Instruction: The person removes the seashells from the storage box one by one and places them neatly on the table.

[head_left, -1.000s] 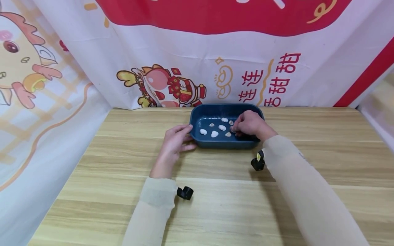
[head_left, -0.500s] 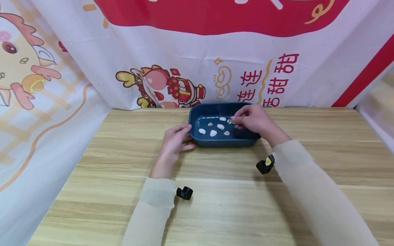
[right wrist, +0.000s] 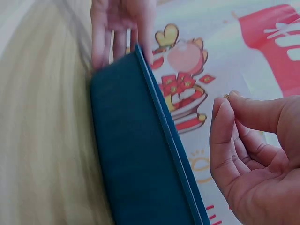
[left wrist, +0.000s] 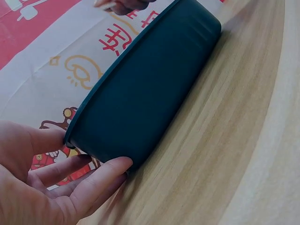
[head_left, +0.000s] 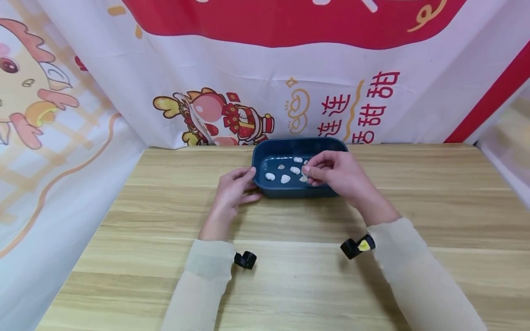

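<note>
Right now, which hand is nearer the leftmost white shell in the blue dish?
Left: the left hand holds the dish beside that shell; the right hand is above the dish's right half.

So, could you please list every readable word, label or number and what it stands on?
"连", repeated, red, on the white cloth.
"甜", repeated, red, same cloth.
Lowest red character: cut off, unreadable.
White strokes on red panel: cut off, unreadable.
Yellow patch on right wrist's black device: too small.
Blue tray: no text visible.
</note>
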Demonstrator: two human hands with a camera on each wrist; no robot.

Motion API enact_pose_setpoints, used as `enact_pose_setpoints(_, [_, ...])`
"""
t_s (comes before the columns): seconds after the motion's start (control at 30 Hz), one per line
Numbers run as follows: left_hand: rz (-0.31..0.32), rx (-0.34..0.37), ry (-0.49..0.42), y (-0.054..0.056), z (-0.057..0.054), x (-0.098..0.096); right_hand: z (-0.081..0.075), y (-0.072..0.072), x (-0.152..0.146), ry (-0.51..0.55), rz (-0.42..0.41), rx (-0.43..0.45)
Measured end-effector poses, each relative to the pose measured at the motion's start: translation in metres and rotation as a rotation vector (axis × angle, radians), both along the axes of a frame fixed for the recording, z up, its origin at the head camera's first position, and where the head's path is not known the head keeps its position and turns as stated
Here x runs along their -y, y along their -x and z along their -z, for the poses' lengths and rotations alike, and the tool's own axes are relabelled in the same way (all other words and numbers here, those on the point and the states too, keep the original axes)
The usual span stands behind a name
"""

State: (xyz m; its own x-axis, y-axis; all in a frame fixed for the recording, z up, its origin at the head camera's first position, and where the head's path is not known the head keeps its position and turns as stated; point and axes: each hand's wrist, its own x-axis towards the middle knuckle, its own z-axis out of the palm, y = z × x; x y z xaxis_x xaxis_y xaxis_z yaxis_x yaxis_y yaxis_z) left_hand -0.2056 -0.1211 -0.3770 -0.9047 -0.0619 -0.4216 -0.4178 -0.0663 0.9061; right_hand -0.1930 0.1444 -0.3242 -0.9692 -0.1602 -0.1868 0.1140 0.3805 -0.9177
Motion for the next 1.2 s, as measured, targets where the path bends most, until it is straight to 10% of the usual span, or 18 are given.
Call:
enact_pose_setpoints(0.67, [0.029, -0.045, 0.014, 0.001, 0.005, 0.004, 0.038, -0.033, 0.014, 0.22, 0.0, 0.08])
enact_pose_setpoints(1.2, [0.034, -0.045, 0.036, 0.0, 0.004, 0.002, 0.065, -0.043, 0.028, 0.157, -0.015, 0.098])
